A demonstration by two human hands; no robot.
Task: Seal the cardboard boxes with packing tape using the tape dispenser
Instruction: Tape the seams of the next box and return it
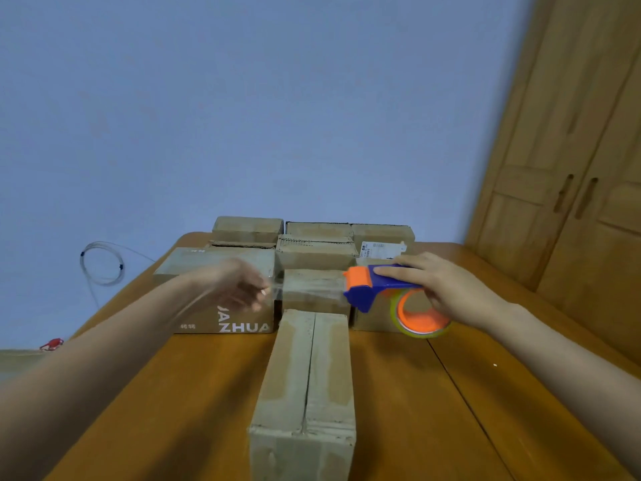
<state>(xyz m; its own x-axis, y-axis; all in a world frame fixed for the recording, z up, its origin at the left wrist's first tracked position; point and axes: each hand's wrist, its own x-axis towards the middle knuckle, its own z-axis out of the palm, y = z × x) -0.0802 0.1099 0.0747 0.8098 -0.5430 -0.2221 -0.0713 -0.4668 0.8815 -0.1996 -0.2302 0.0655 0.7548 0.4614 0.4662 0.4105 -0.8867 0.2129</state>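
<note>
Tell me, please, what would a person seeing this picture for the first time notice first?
First, the orange and blue tape dispenser, held in the right hand above the wooden table. A strip of clear tape stretches from it to the blurred left hand, which pinches its end. Below them, a long cardboard box lies nearest the camera, its centre seam untaped.

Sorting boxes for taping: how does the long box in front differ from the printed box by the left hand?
The long narrow cardboard box lies lengthwise toward the camera, alone; the wide white-lettered cardboard box sits broadside among the stack. The narrow one's top is plain with an untaped centre seam; the wide one's front carries white lettering. Both are brown cardboard on the wooden table.
</note>
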